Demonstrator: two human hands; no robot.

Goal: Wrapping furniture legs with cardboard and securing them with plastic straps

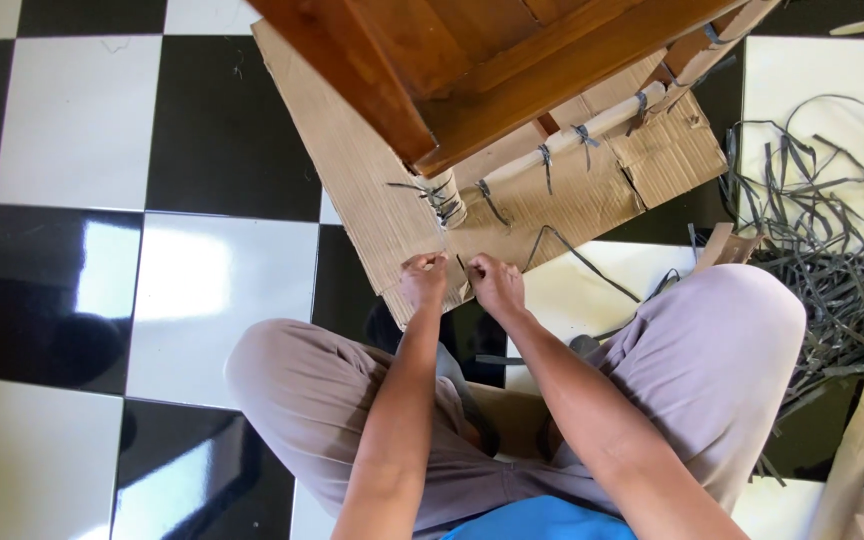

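Observation:
I sit cross-legged on a checkered floor. My left hand (pixel 423 279) and my right hand (pixel 494 283) are close together, fingers pinched on a thin grey strip (pixel 459 263) over the near edge of a brown cardboard sheet (pixel 372 190). Just beyond them a pale rod (pixel 562 142) lies on the cardboard, wrapped at intervals with grey strips and bundled thickly at its near end (pixel 444 200). A dark wooden furniture piece (pixel 452 60) stands over the cardboard's far part.
A tangled heap of grey strips (pixel 832 230) lies on the floor at the right. One loose strip (pixel 582 260) curves beside my right knee. Cardboard scraps (pixel 857 460) sit at the lower right. Black and white tiles (pixel 152 280) spread to the left.

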